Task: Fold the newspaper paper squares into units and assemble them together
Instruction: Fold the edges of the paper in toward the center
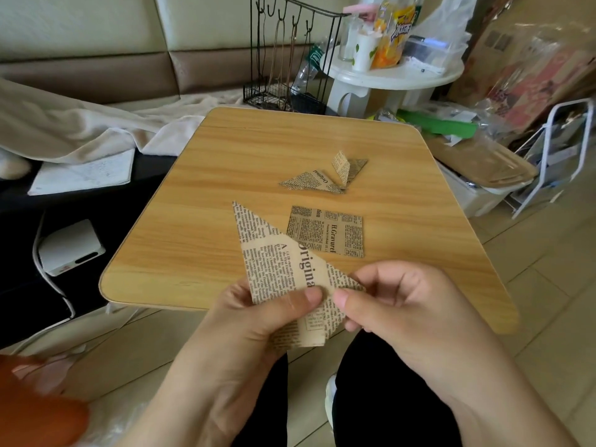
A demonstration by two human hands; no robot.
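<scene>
Crisply creased newsprint unit (283, 279), pinched by left hand (258, 314), right hand (396, 304)

left hand (258, 314) pinching, right hand (396, 304) pinching

On the table (193, 253), 1 paper square (325, 233) lies before 2 folded units (325, 175).

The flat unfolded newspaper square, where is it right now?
In the head view, the unfolded newspaper square lies flat on the wooden table, right of centre, between the folded units beyond it and the hand-held piece.
</scene>
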